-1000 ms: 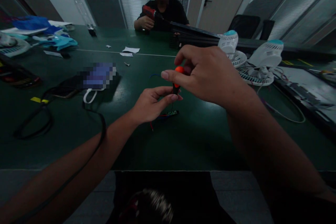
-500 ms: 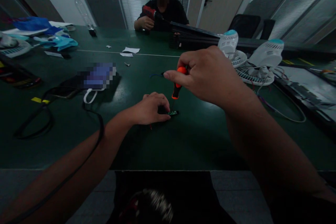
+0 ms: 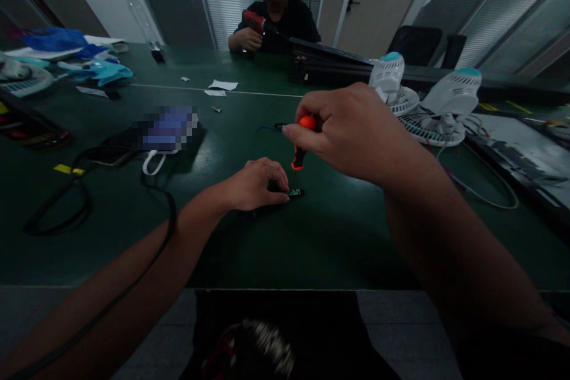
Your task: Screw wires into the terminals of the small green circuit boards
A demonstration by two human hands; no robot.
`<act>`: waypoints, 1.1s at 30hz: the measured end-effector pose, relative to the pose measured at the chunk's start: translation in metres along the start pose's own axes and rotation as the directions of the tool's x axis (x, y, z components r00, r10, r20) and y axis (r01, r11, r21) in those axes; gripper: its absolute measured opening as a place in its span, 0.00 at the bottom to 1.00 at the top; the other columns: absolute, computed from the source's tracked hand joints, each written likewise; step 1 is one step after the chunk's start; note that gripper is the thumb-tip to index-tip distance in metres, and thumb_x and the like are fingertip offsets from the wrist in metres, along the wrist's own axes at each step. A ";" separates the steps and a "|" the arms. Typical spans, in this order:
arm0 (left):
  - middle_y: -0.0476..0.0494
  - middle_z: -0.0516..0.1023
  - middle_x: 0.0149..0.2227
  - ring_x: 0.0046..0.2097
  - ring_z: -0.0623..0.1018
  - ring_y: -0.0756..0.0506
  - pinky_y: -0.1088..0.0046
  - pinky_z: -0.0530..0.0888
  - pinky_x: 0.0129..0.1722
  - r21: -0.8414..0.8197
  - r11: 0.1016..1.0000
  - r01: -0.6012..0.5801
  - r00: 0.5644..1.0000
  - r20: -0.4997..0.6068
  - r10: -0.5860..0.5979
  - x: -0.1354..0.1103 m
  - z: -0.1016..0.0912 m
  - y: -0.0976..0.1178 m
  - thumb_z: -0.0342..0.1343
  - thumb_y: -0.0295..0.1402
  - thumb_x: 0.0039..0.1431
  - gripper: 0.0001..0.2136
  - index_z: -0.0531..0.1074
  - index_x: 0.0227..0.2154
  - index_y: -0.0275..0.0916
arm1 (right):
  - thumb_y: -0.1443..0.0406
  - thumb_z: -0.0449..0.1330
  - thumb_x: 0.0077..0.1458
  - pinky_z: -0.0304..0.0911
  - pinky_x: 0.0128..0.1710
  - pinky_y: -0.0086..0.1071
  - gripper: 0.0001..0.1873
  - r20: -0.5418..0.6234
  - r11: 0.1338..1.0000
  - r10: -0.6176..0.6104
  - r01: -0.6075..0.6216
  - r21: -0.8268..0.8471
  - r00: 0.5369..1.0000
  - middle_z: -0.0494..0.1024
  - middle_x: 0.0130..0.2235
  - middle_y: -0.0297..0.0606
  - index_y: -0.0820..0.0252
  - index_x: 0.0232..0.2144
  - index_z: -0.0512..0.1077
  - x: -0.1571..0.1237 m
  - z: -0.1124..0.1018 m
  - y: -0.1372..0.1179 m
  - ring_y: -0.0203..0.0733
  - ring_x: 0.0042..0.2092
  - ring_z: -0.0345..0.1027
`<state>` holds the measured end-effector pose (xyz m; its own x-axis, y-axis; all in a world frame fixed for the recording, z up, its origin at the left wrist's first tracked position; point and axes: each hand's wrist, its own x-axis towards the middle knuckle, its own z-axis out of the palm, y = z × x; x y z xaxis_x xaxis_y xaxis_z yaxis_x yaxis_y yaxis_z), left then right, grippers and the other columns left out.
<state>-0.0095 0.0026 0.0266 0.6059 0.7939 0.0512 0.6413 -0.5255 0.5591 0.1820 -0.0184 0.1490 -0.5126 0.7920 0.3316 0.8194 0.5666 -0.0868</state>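
Observation:
My right hand [image 3: 345,130] is closed around the handle of an orange and black screwdriver [image 3: 299,157], which points down. Its thin shaft meets a small green circuit board [image 3: 296,192] low on the table. My left hand [image 3: 260,185] pinches the board's left end between thumb and fingers and hides part of it. Just left of my right thumb lies a small dark piece with a blue wire [image 3: 266,127].
White and teal fans [image 3: 452,101] lie at the right beside a flat panel [image 3: 529,148]. A phone [image 3: 167,127] with a black cable is at the left. Across the green table [image 3: 249,249], another person [image 3: 294,21] holds a red drill [image 3: 253,21]. Paper scraps [image 3: 222,85] lie mid-table.
My right hand and the screwdriver handle have shifted very slightly, with the shaft still at the board. My left hand keeps its pinch.

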 end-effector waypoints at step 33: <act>0.46 0.83 0.44 0.51 0.78 0.41 0.60 0.70 0.57 0.036 0.999 -0.013 1.000 0.006 0.013 -0.001 -0.001 0.002 0.66 0.35 0.58 0.05 0.82 0.33 0.41 | 0.56 0.53 0.68 0.58 0.38 0.36 0.18 0.056 0.990 -0.002 0.010 -0.144 0.998 0.81 0.39 0.45 0.62 0.45 0.76 0.003 0.015 0.002 0.48 0.38 0.73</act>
<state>-0.0091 0.0014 0.0279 0.6165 0.7855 0.0537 0.6501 -0.5463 0.5281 0.1786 -0.0112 0.1357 -0.5278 0.8024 0.2785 0.8426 0.5360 0.0527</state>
